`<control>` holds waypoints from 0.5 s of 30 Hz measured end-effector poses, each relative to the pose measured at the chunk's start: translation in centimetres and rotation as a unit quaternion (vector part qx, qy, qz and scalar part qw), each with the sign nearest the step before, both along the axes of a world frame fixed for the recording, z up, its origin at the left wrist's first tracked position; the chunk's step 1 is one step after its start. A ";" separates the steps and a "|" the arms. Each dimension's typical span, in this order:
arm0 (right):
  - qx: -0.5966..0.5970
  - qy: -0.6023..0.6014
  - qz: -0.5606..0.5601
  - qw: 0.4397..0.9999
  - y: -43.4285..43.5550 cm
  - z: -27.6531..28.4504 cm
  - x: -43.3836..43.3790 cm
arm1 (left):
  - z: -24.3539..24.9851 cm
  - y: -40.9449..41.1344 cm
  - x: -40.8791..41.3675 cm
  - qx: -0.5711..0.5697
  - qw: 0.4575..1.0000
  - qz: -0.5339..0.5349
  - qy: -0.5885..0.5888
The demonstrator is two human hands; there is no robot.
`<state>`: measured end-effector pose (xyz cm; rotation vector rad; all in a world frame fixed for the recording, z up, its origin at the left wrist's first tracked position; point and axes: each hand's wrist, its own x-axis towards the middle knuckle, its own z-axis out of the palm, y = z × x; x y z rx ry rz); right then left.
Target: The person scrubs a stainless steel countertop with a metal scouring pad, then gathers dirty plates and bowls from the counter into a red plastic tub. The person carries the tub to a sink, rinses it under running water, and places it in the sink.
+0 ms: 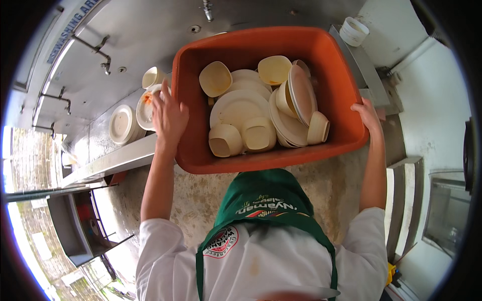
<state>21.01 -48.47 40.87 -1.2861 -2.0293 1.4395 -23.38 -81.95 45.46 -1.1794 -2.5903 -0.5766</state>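
Observation:
An orange plastic tub (271,164) full of used dishes is in front of me. My right hand (368,116) is shut on its right rim. Fingers apart, my left hand (168,113) lies beside the tub's left wall, over part of a stained plate (142,113); whether it touches either one is unclear. In the tub are several cream plates (241,107), some leaning on edge. Square bowls rest among them, such as a yellowed bowl (275,70) at the back and a tipped bowl (225,141) at the front left.
On the steel sink counter (124,153), a stack of plates (122,124) and a cream cup (151,77) stand left of the tub. Taps (105,67) project from the back wall. A white container (354,31) sits at the far right. Below is a stained concrete floor (196,199).

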 end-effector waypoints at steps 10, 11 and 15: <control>0.025 -0.007 -0.026 0.999 -1.7 1.7 -2.2 | -5.0 27.6 10.6 -0.258 0.860 -0.270 -0.348; 0.032 -0.016 -0.018 0.999 -1.6 1.7 -1.9 | -6.1 28.8 11.6 -0.237 0.895 -0.224 -0.303; 0.089 -0.069 0.003 0.994 -1.3 0.9 -0.5 | -4.0 27.4 14.0 -0.175 0.902 -0.247 -0.309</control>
